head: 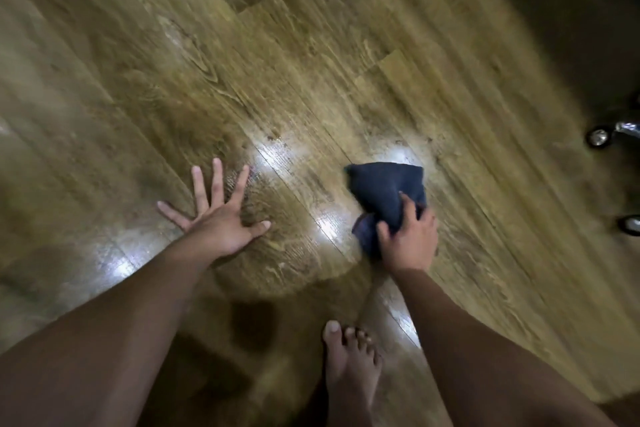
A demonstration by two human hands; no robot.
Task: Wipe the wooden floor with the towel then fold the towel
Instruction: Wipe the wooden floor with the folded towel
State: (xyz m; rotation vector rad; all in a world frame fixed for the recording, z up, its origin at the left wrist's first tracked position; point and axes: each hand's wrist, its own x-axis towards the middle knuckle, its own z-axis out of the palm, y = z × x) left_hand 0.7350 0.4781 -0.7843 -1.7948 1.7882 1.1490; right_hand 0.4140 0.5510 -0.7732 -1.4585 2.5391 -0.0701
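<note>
right hand (408, 239) grip: fingers curled on the dark blue towel (384, 194), holding it bunched up | towel sits soft and lumpy on the wooden floor (311, 55) | left hand (216, 215) flat on the floor, fingers spread wide | floor brown, shiny, long boards | bare foot (349, 364) near.

Room with wooden floor, likely home or office

Glossy wood-grain planks (311, 62) are seen throughout; chrome chair castors (598, 137) are glimpsed at the right edge.
</note>
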